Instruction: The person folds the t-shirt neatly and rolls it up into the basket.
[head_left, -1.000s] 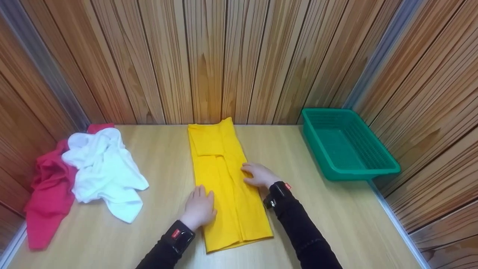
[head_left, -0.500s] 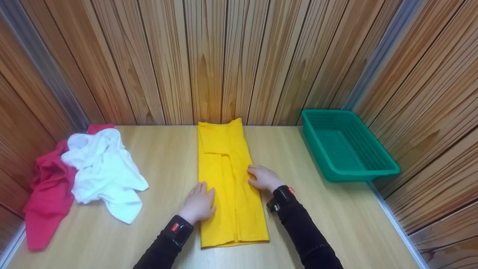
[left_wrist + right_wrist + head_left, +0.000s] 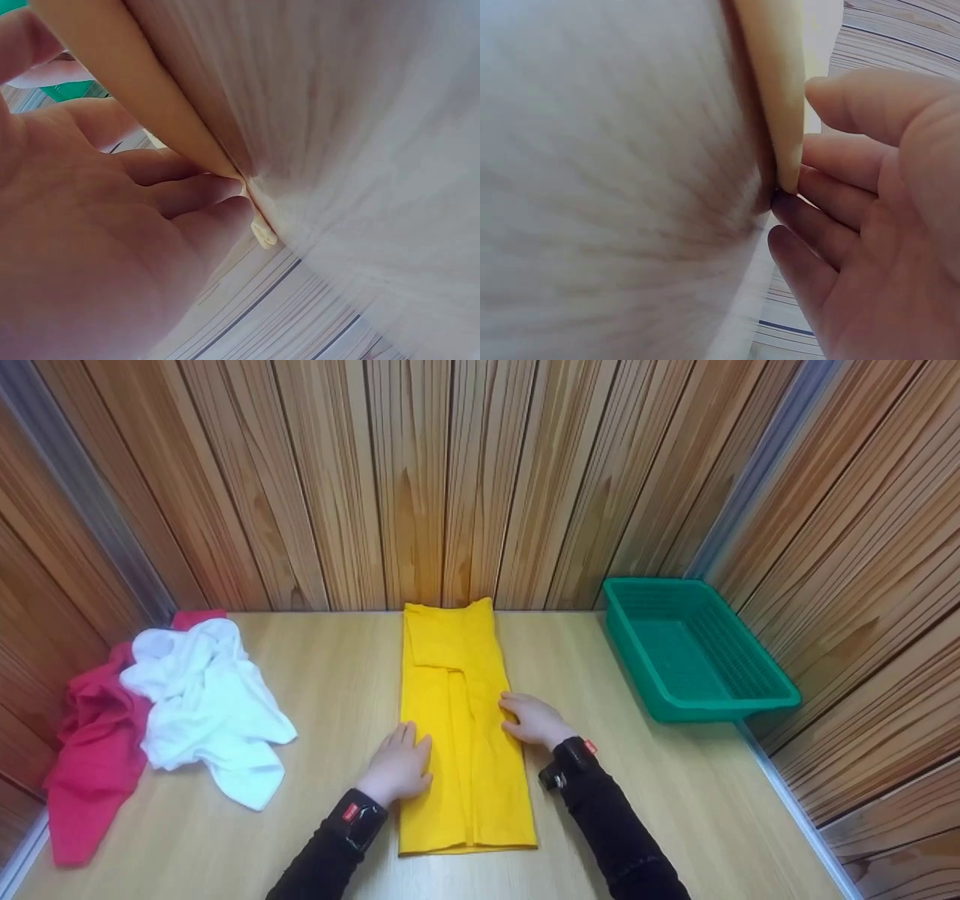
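A yellow shirt, folded into a long narrow strip, lies lengthwise on the table, its far end reaching the back wall. A short sleeve-like flap is folded over near that end. Along the near part of its left edge rests my left hand, fingertips on the cloth. My right hand touches the right edge, somewhat farther up. Both wrist views show relaxed, mostly straight fingers against the fabric edge, the left fingers and right fingers not closed around it.
At the left, a crumpled white cloth garment lies partly over a red one, against the side wall. A green plastic basket stands at the right near the back corner. Wood-panelled walls bound the table on three sides.
The yellow shirt's far end has swung right and its near end slightly left, so it lies straighter. My right hand has moved slightly right with it; the left has barely moved.
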`<state>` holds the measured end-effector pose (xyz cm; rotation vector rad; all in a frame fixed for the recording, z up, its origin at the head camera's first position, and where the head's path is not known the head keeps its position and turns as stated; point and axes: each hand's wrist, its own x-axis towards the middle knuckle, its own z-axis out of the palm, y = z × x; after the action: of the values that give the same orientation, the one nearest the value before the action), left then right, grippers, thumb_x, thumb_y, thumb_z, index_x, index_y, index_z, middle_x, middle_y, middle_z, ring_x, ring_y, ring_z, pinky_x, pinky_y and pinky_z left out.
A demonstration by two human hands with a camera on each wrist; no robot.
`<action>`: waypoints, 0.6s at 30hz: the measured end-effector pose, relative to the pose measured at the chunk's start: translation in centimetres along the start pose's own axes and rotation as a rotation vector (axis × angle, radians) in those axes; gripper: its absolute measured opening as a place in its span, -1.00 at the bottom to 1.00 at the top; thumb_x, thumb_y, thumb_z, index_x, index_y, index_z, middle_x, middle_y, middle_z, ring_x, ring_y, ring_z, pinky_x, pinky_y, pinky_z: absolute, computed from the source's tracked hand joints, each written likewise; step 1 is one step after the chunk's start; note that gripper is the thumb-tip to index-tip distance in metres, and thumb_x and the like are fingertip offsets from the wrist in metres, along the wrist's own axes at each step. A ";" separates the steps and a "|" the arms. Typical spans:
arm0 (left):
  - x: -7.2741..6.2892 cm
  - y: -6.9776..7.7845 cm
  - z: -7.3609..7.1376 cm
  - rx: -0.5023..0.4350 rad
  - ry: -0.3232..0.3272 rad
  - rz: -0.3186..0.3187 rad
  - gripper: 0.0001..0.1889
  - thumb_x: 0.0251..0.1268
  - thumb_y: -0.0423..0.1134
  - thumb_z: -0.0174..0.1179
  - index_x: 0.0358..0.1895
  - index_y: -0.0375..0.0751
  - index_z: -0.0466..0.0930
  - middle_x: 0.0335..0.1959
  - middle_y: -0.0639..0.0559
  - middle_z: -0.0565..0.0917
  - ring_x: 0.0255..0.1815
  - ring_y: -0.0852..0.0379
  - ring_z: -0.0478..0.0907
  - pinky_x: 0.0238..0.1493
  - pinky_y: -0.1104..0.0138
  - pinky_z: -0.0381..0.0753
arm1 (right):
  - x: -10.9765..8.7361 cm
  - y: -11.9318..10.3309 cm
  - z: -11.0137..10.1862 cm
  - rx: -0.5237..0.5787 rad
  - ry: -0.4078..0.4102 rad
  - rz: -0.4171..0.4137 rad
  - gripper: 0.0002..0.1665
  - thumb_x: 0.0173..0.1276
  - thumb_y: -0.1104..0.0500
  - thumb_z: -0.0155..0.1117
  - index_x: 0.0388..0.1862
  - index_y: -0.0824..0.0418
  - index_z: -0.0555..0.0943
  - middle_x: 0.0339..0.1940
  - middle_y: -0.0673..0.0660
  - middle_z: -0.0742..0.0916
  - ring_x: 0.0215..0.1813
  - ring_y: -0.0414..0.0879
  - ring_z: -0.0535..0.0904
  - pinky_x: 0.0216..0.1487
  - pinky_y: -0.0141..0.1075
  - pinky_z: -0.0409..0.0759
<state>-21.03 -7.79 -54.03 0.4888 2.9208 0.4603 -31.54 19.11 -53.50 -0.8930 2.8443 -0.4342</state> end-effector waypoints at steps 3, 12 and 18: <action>0.0 0.0 -0.1 -0.006 0.002 0.003 -0.35 0.30 -0.14 0.19 0.39 -0.42 0.33 0.45 -0.52 0.13 0.50 -0.38 0.01 0.47 -0.11 -0.01 | 0.0 0.0 0.0 0.005 -0.004 0.006 -0.40 0.44 0.15 0.16 0.38 0.41 0.41 0.42 0.31 0.45 0.44 0.19 0.32 0.44 -0.02 0.22; -0.5 -0.2 0.0 -0.014 0.026 0.013 -0.37 0.33 -0.15 0.20 0.38 -0.42 0.35 0.45 -0.51 0.14 0.50 -0.38 0.03 0.45 -0.13 0.02 | -0.9 -0.2 0.2 0.011 -0.012 0.005 -0.37 0.44 0.10 0.19 0.41 0.34 0.40 0.46 0.29 0.40 0.46 0.17 0.29 0.46 -0.01 0.19; -1.2 -0.3 0.2 -0.020 0.042 0.038 -0.39 0.33 -0.16 0.22 0.35 -0.44 0.37 0.43 -0.51 0.19 0.49 -0.37 0.07 0.45 -0.11 0.04 | -2.6 -0.4 -0.2 0.071 -0.031 -0.024 -0.38 0.44 0.10 0.21 0.40 0.33 0.41 0.45 0.30 0.42 0.45 0.19 0.30 0.44 0.04 0.21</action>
<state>-19.92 -8.39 -54.17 0.5396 2.9490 0.5099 -29.20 20.35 -53.07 -0.9132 2.7741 -0.5157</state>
